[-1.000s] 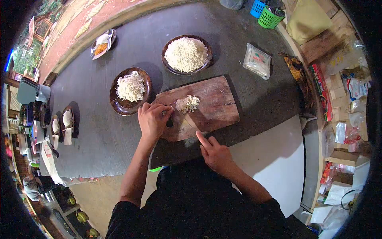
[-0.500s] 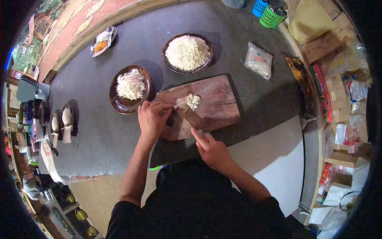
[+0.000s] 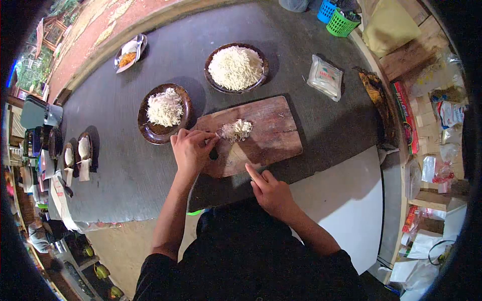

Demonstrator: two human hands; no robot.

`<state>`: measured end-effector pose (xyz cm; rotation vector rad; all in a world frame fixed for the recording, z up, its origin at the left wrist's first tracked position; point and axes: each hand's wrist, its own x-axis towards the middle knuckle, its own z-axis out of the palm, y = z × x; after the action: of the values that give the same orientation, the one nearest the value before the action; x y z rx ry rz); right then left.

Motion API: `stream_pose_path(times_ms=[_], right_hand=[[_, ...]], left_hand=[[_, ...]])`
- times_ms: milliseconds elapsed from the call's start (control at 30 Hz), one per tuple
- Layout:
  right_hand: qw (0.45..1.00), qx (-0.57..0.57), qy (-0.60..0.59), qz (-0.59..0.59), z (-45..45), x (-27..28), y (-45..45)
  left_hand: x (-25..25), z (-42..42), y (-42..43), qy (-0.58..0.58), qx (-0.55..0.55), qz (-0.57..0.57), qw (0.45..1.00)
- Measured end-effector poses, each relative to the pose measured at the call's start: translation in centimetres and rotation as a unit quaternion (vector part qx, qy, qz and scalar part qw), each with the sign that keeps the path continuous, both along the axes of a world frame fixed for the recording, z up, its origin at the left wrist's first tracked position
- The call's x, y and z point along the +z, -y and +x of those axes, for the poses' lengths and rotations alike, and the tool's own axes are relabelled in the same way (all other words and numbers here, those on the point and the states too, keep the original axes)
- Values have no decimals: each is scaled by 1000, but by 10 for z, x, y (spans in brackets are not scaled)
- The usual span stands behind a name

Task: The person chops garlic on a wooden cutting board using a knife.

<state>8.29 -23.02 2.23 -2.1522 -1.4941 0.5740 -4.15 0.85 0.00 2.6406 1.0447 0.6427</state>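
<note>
A small heap of pale shredded food (image 3: 237, 130) lies on a wooden cutting board (image 3: 276, 123). At the heap's left end, my left hand (image 3: 191, 150) is closed in a pinch, with a tiny whitish bit at the fingertips that I cannot make out. My right hand (image 3: 272, 193) grips a knife (image 3: 241, 154), its index finger stretched along the top. The blade points up and left over the board, just below the heap, and looks faint against the wood. The knife's handle is hidden inside the hand.
Beyond the board stand a brown plate (image 3: 145, 128) and a brown bowl (image 3: 263, 75), both heaped with white shreds. A plastic packet (image 3: 325, 78) lies at right. A small dish (image 3: 143, 50) sits far left; green (image 3: 343, 24) and blue baskets (image 3: 326, 10) stand at the back.
My right hand has drawn slightly right and down, taking the knife away from the heap. My left hand stays nearly in place. The heap looks a little more spread.
</note>
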Motion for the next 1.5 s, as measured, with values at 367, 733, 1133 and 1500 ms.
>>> stream_pose_path(times_ms=[367,733,1133,1500], right_hand=[[1000,15,-5,23,-5,-14,-11],[1000,0,10,0,-1,-5,-1],[1000,20,4,-3,-6,-2,-6],[999,20,25,8,-4,-8,-10]], left_hand=[[4,0,-1,-2,-15,-6,1000],[6,2,4,8,0,12,1000],[4,-1,1,5,-10,-7,1000],[2,-1,0,10,1,-11,1000]])
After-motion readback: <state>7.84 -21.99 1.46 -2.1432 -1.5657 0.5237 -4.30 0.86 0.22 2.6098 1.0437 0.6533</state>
